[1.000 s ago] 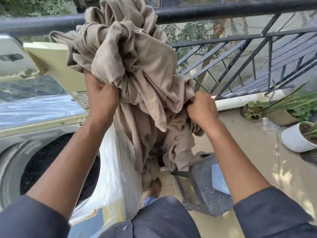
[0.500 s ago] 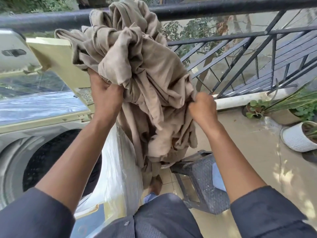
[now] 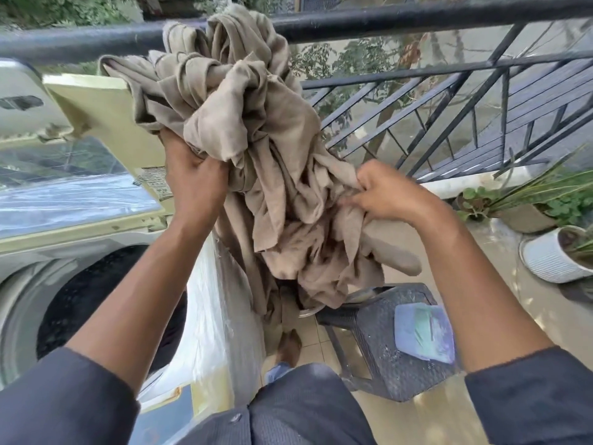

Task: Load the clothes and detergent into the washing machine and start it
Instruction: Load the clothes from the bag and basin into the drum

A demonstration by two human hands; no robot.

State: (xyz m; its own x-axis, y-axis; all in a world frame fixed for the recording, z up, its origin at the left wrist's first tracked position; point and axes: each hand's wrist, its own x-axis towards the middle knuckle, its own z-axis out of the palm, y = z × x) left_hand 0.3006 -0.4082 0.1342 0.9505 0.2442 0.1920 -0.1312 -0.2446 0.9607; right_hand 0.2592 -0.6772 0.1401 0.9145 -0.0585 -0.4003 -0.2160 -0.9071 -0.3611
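A big, crumpled bundle of tan clothes (image 3: 256,149) hangs in the air at chest height, just right of the washing machine (image 3: 38,245) and in front of the black balcony railing (image 3: 417,17); its cloth is wrinkled, knotted into folds at the top, with loose ends trailing down toward the floor. The left hand (image 3: 192,181) grips the bundle from beneath, fingers closed into the fabric, while the right hand (image 3: 388,191) pinches a fold on the bundle's right side with its fingers curled tight. The machine's dark drum opening (image 3: 96,303) sits open below the left forearm, and its yellowish lid (image 3: 106,123) stands raised behind the cloth, partly hidden by it. A sticker (image 3: 154,181) on the lid's lower edge carries print, too small to read. Clear plastic wrap (image 3: 211,316) covers the machine's side. To the right, under the hanging ends, stands a dark woven stool (image 3: 378,342) with what seems to be a bluish detergent packet (image 3: 423,332) lying on its seat. Potted plants (image 3: 552,226) stand along the floor near the railing.
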